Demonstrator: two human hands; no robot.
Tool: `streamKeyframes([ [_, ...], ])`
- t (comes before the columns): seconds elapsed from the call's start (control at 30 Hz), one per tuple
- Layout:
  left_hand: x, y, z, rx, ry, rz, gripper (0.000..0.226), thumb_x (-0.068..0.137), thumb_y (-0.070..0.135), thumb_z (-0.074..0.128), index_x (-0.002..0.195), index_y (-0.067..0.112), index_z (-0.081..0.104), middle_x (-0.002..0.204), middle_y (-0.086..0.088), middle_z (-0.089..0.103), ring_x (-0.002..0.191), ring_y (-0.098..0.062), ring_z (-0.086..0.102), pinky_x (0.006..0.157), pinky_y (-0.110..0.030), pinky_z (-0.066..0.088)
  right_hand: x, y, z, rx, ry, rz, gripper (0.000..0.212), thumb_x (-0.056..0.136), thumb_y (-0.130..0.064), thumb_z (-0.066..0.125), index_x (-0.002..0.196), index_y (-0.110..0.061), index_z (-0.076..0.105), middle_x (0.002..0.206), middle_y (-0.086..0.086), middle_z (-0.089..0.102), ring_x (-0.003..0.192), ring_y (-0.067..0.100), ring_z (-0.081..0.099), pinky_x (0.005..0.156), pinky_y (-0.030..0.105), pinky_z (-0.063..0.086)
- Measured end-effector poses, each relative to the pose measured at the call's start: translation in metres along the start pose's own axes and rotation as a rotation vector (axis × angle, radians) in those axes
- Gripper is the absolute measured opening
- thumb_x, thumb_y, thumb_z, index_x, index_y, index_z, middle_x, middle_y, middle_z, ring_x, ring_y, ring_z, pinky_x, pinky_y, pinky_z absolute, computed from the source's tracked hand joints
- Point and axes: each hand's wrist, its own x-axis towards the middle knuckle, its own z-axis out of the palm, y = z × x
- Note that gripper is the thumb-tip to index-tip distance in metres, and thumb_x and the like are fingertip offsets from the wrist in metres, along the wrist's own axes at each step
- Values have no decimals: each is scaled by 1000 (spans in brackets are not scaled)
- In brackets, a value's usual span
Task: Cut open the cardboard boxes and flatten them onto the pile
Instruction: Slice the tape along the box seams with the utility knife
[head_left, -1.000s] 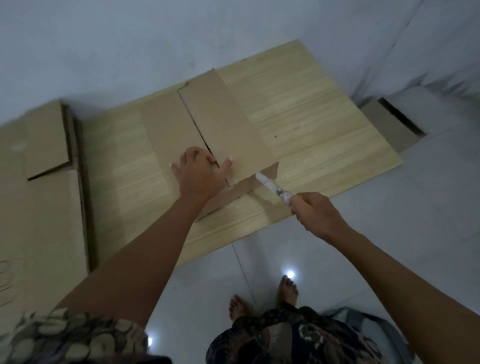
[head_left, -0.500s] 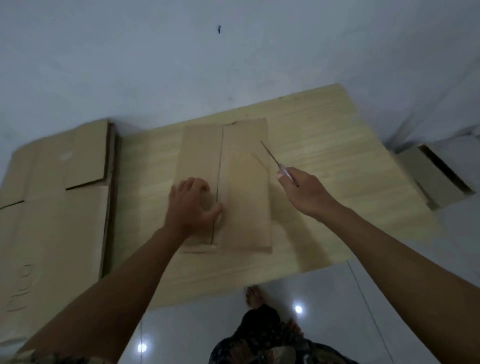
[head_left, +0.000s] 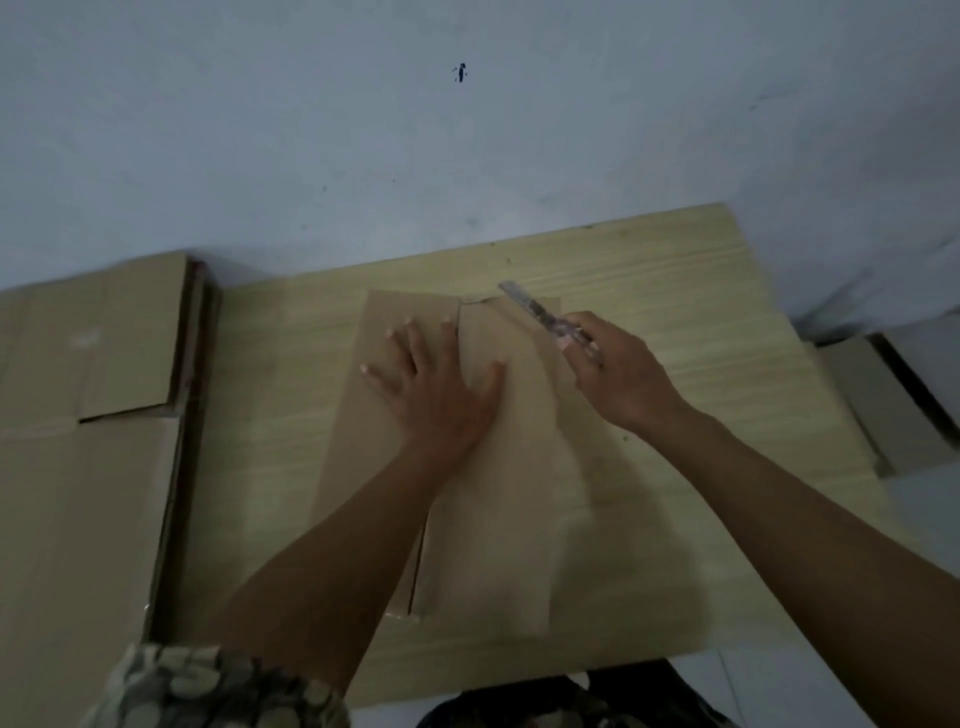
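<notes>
A brown cardboard box (head_left: 493, 519) lies on a light wooden board (head_left: 701, 364), its top flaps meeting along a centre seam. My left hand (head_left: 436, 384) presses flat on the box top with fingers spread across the seam. My right hand (head_left: 618, 374) grips a utility knife (head_left: 540, 317). The blade points up and left, with its tip at the far end of the box near the seam. To the left lies the pile of flattened cardboard (head_left: 88, 467).
Another cardboard box (head_left: 893, 405) sits on the floor at the right, past the board's edge. A pale wall (head_left: 467, 130) rises directly behind the board. My patterned sleeve and clothing fill the bottom edge.
My left hand has slid toward the far end of the box and spread flat. My right hand has carried the knife forward to the box's far edge.
</notes>
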Motion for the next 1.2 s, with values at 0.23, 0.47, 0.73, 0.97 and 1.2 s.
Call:
streamKeyframes([
  [0.23,-39,-36,-1,117,67,389,94,85,86,29,162,34,17,170,1,12,157,-30,4,118,-71,4,46,29,-28,87,-310,47,38,102,-33,54,139,-31,59,113,2,72,69,7,60,66,25,52],
  [0.47,-34,-10,-7,-82,221,244,48,91,60,50,117,22,66,134,-3,57,130,-32,48,107,-67,32,68,37,-27,102,-583,7,32,102,-29,56,133,-31,65,86,-1,73,51,7,59,48,27,48],
  [0.73,-24,60,21,-119,158,-291,59,106,36,20,162,18,19,170,-6,8,157,-26,1,123,-57,-4,76,43,-24,120,-601,-35,35,104,-27,52,138,-26,62,87,2,72,46,-2,53,43,13,40],
  [0.97,-33,37,18,-70,112,-63,66,100,43,17,162,20,20,170,-3,12,157,-28,4,126,-52,4,72,49,-17,115,-630,-79,33,101,-29,56,132,-26,67,81,-5,73,64,-1,61,64,22,44],
  [1.2,-28,-2,9,-96,87,214,64,102,38,31,158,8,30,167,-4,23,155,-28,16,125,-53,15,71,43,-18,116,-667,-122,32,102,-27,56,132,-27,66,83,-4,73,57,-6,57,64,19,43],
])
